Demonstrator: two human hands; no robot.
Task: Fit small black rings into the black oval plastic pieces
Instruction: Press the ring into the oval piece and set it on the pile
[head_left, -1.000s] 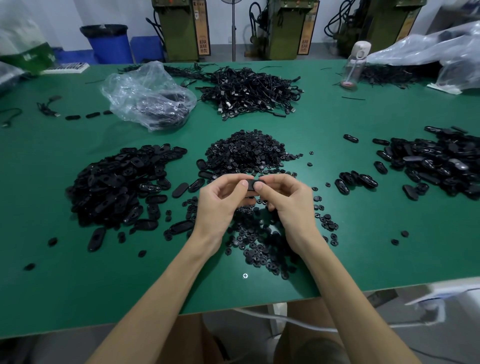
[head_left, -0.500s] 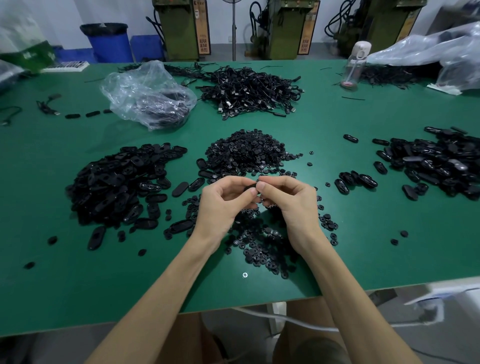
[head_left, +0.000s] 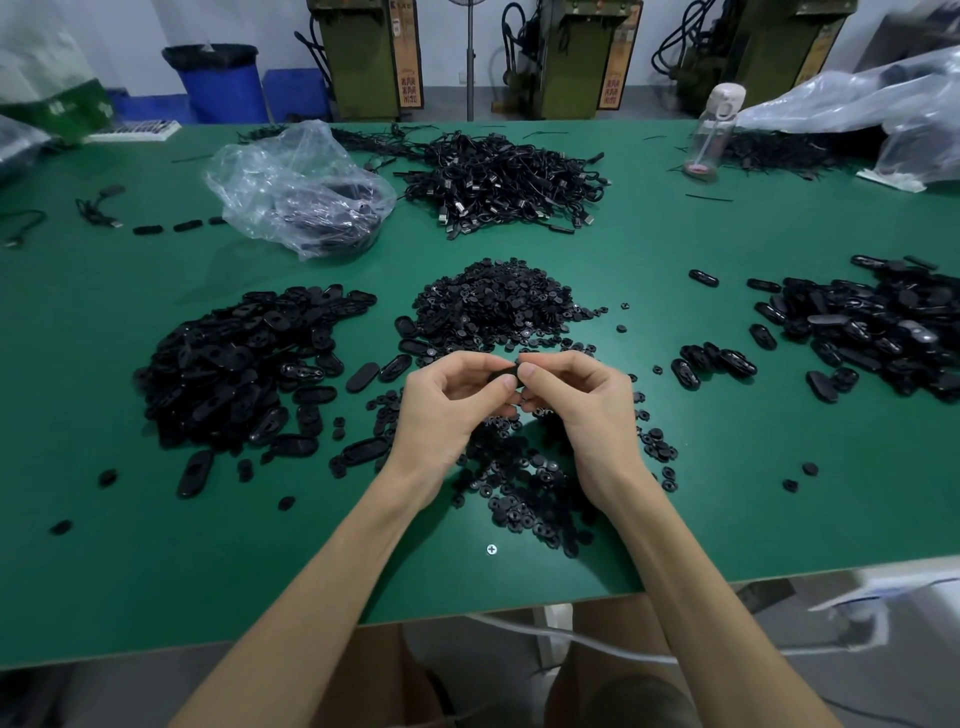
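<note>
1. Oval piece (head_left: 505, 375) could slip from the fingertips and drop among the loose rings (head_left: 524, 483) on the bench (head_left: 727, 467), where black is hard to find on black.
2. A ring pressed off-centre may sit crooked. The fingers hide it, so I cannot tell.
3. The piece is above the bench, pinched between the left hand (head_left: 447, 410) and the right hand (head_left: 582, 410), whose fingers curl round it.

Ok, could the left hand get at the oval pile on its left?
Probably, once freed: the left hand pinches a black piece with the right hand, but nothing stands between it and the oval pile.
</note>
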